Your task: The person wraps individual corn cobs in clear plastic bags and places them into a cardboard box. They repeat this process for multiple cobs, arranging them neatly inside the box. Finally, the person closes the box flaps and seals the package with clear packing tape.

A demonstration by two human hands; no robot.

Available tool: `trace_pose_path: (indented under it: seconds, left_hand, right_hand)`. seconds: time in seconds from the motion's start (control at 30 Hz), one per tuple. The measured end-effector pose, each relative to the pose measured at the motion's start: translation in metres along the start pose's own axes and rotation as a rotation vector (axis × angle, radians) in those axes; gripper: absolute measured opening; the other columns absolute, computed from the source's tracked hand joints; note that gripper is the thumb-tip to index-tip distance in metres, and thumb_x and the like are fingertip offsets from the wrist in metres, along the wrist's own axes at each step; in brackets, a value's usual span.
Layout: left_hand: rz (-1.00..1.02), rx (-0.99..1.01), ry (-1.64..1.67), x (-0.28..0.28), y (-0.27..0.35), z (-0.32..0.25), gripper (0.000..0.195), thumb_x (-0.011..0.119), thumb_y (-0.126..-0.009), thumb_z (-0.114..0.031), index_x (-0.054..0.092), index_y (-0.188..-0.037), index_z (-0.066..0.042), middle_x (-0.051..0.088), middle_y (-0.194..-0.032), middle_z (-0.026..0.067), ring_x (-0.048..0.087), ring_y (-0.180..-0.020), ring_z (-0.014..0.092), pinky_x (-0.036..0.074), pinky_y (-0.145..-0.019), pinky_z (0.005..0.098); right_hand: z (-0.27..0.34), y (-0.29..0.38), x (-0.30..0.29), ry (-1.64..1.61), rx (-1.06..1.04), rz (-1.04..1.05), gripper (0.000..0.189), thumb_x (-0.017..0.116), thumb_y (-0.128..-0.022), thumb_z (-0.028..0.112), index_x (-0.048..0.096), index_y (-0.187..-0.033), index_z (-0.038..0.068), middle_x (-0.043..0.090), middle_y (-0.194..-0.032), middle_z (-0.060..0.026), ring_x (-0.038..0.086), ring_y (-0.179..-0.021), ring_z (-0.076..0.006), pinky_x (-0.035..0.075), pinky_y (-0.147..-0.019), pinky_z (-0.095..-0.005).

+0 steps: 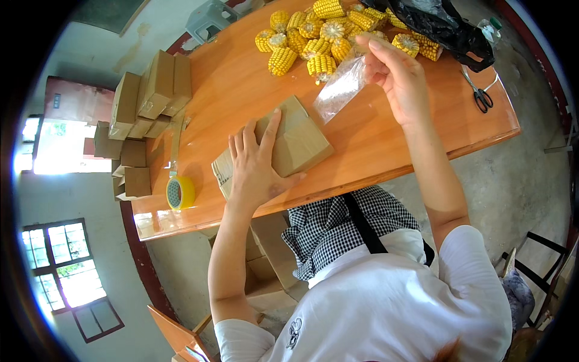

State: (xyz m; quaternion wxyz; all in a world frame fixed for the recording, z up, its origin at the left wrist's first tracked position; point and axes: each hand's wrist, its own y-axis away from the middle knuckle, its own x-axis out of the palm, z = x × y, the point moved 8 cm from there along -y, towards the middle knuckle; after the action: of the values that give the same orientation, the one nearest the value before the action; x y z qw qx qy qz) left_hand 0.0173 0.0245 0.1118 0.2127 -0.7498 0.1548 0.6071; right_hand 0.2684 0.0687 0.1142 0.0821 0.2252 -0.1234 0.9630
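Note:
My left hand (255, 165) lies with its fingers spread on a cardboard box (298, 135), whose flaps look shut, near the table's front edge. To the right of the box, my right hand (396, 74) is raised over the table. A strip or piece of clear plastic (341, 90) hangs from its fingers, catching the light. Behind it, several cut pieces of yellow corn on the cob (321, 65) are heaped at the far side of the table. A roll of yellow-rimmed packing tape (180, 192) stands to the left of the box.
Several cardboard boxes (156, 86) are stacked at the wooden table's left end, with open ones (137, 181) beside them. Black-handled scissors (483, 100) lie at the right near a black plastic bag (445, 31). An open carton (267, 267) stands below the table. A plastic stool (210, 20) is behind.

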Motion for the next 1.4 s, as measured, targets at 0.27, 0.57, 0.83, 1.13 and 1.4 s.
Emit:
trace_pose_path:
  seconds: [0.27,0.57,0.83,1.13,1.4]
  left_hand:
    - [-0.053,0.05,0.022,-0.003,0.001,0.0,0.096,0.072,-0.069,-0.062,0.039,-0.144,-0.012,0.038,-0.136,0.0219,0.037,-0.124,0.04,0.024,-0.107,0.0533]
    - [-0.081,0.047,0.024,0.0,0.003,0.002,0.088,0.067,-0.075,-0.062,0.041,-0.143,-0.012,0.038,-0.14,0.0218,0.035,-0.129,0.038,0.021,-0.107,0.0589]
    - [-0.134,0.043,0.059,-0.001,0.005,0.003,0.086,0.067,-0.074,-0.062,0.042,-0.142,-0.014,0.039,-0.139,0.0197,0.036,-0.128,0.038,0.02,-0.106,0.064]
    - [-0.186,0.047,0.07,-0.005,0.007,0.002,0.08,0.066,-0.077,-0.057,0.046,-0.14,-0.012,0.043,-0.137,0.0201,0.04,-0.125,0.037,0.023,-0.107,0.052]
    - [-0.256,0.05,0.084,-0.002,0.011,0.009,0.085,0.062,-0.075,-0.067,0.048,-0.137,-0.011,0.043,-0.134,0.0195,0.04,-0.123,0.037,0.024,-0.102,0.0663]
  right_hand:
    - [0.017,0.004,0.018,0.089,-0.101,0.093,0.022,0.062,-0.091,0.021,0.073,-0.105,0.007,0.063,-0.072,0.002,0.057,-0.065,-0.005,0.05,-0.061,-0.0206]
    - [0.038,0.002,0.075,0.289,-0.2,0.342,0.024,0.06,-0.091,0.018,0.071,-0.105,0.002,0.058,-0.071,0.0022,0.055,-0.064,-0.0051,0.046,-0.059,-0.0199]
    - [0.028,-0.004,0.119,0.268,-0.084,0.552,0.024,0.062,-0.09,0.019,0.072,-0.103,0.001,0.058,-0.067,0.0017,0.055,-0.063,-0.0043,0.044,-0.058,-0.0193]
    - [0.024,0.003,0.142,0.397,-0.116,0.546,0.02,0.066,-0.088,0.015,0.072,-0.095,-0.003,0.06,-0.062,-0.0007,0.055,-0.057,-0.0061,0.046,-0.053,-0.0193]
    - [0.015,0.006,0.159,0.401,-0.067,0.631,0.02,0.065,-0.088,0.015,0.071,-0.094,-0.004,0.06,-0.063,-0.0015,0.055,-0.055,-0.0062,0.045,-0.052,-0.0193]
